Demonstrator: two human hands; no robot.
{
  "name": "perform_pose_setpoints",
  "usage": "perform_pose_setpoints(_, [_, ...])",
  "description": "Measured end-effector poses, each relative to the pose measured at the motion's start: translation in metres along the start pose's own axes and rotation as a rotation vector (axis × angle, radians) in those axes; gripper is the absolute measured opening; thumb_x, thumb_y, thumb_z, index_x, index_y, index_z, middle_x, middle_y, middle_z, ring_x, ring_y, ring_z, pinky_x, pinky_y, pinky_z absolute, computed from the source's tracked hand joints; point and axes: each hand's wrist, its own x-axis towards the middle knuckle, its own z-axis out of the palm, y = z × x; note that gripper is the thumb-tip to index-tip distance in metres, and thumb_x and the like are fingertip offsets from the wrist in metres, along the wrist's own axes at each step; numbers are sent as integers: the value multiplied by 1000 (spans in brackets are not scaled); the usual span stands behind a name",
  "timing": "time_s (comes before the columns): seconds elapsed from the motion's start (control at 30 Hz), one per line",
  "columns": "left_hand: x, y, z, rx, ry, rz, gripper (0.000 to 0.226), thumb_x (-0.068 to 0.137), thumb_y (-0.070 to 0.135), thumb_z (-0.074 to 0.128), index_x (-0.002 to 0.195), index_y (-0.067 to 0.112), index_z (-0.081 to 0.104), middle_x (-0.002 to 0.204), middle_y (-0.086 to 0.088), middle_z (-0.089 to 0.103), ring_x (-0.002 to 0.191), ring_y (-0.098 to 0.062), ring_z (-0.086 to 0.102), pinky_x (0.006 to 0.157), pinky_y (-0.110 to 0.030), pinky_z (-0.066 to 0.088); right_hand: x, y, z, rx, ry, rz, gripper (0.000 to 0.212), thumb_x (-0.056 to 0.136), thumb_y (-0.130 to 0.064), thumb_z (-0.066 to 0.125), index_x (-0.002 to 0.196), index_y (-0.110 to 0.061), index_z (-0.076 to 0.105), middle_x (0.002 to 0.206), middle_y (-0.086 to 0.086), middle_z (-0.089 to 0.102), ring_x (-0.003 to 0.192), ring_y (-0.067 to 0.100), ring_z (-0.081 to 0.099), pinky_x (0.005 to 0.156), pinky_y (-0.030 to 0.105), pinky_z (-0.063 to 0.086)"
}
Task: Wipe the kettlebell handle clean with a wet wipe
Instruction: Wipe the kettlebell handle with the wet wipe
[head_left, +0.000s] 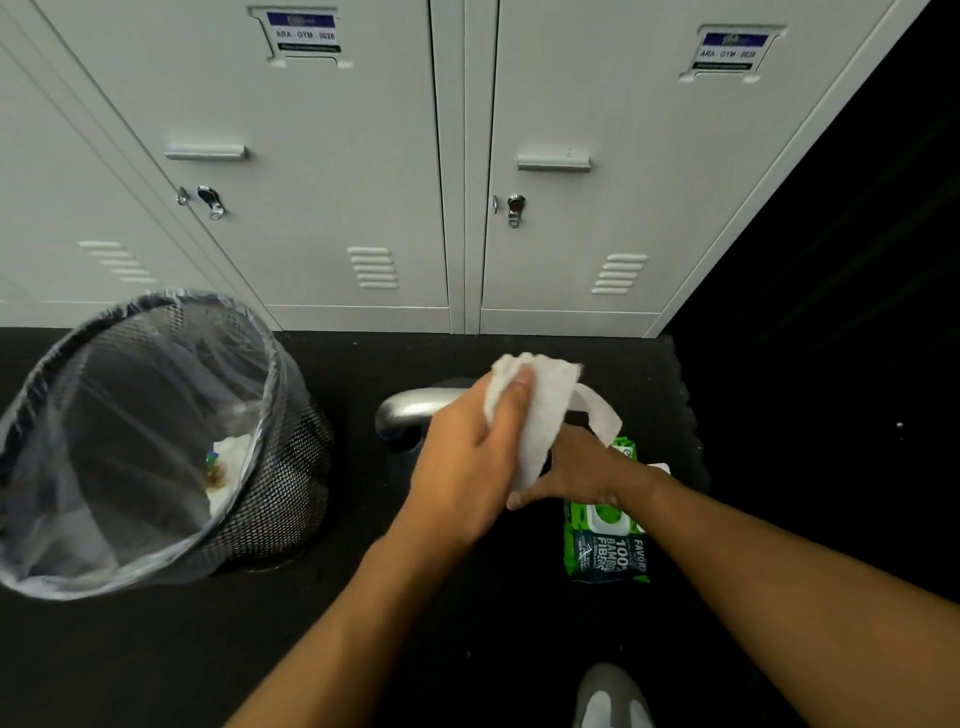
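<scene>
A white wet wipe (545, 410) hangs between both hands over the black floor. My left hand (467, 457) pinches its upper part with thumb and fingers. My right hand (582, 467) holds its lower end from below. Just behind and left of my left hand the silver kettlebell handle (410, 408) curves out; the kettlebell's dark body is mostly hidden by my hands. A green pack of wipes (605, 540) lies on the floor under my right wrist.
A black mesh bin (280, 467) with a clear liner and some rubbish stands at the left. Grey lockers (363, 182) line the back. My grey shoe (613, 699) shows at the bottom edge. Black rubber mat (467, 623) covers the floor.
</scene>
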Motion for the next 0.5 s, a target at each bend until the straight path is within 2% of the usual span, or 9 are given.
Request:
perform_pose_setpoints(0.07, [-10, -7, 0, -353, 121, -186, 40, 100, 49, 44, 113, 24, 71, 103, 6, 77, 96, -6, 72, 86, -22, 55, -1, -2, -1, -6, 0, -5, 103, 45, -61, 97, 135, -34, 56, 127, -20, 65, 123, 5, 57, 108, 37, 48])
perform_pose_setpoints(0.17, [-19, -25, -2, -796, 283, -469, 52, 94, 57, 51, 119, 14, 67, 115, -9, 73, 104, -22, 71, 97, -40, 51, -5, -7, -4, -27, 8, 36, 99, 43, -62, 95, 130, -33, 59, 126, -19, 64, 119, 8, 59, 105, 35, 50])
perform_pose_setpoints(0.2, [-25, -28, -3, -900, 291, -518, 57, 93, 57, 53, 125, 11, 64, 117, -12, 72, 107, -27, 69, 101, -46, 48, -5, -7, -5, -33, 0, 32, 91, 44, -61, 93, 125, -34, 61, 121, -21, 65, 116, 7, 61, 102, 35, 52])
perform_pose_setpoints(0.27, [-37, -30, -4, -1059, 279, -562, 62, 93, 55, 51, 130, 6, 59, 120, -16, 70, 113, -30, 66, 105, -49, 44, -7, -9, -6, -49, -17, 32, 74, 56, -49, 89, 123, -34, 60, 109, -24, 64, 109, 7, 63, 93, 29, 52])
perform_pose_setpoints(0.33, [-47, -35, -9, -1257, 211, -609, 67, 94, 58, 43, 130, 5, 61, 125, -20, 67, 121, -35, 60, 109, -47, 39, -6, -11, -8, -31, -42, 23, 83, 68, -37, 88, 141, -26, 51, 116, -19, 63, 114, 13, 61, 94, 31, 51])
perform_pose_setpoints(0.4, [-55, -44, -14, -1391, 188, -660, 65, 95, 60, 37, 124, 8, 65, 124, -19, 69, 118, -38, 62, 100, -49, 46, -5, -13, -8, -31, -54, 20, 98, 69, -41, 88, 152, -30, 38, 136, -7, 61, 125, 19, 57, 103, 39, 50])
perform_pose_setpoints(0.5, [-69, -71, -17, -1503, 260, -698, 56, 99, 49, 34, 121, 9, 67, 119, -14, 72, 98, -34, 72, 74, -45, 60, -5, -13, -8, -32, -44, 21, 107, 61, -48, 92, 152, -28, 40, 139, -7, 60, 126, 17, 57, 107, 40, 49])
